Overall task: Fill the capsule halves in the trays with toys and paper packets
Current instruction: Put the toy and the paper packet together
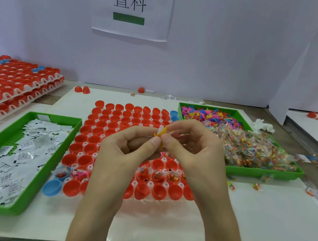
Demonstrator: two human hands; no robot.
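A white tray (146, 200) of red capsule halves (94, 139) lies in the middle of the table. Several halves in its near rows hold toys and packets (158, 175). My left hand (123, 152) and my right hand (194, 146) meet above the tray, and both pinch a small yellow toy (161, 134) with a bit of white paper at its top. On the left, a green tray (50, 159) holds white paper packets (10, 163). The green tray (263, 173) on the right holds coloured toys (210, 114) and clear bags of beads (253, 151).
Two stacked trays of red capsule halves (13, 84) stand at the far left. Blue capsule halves (52, 187) sit at the tray's near left corner and at its far right (173, 114). Loose red halves (82, 89) and stray packets lie near the back wall. A paper sign (131, 8) hangs on the wall.
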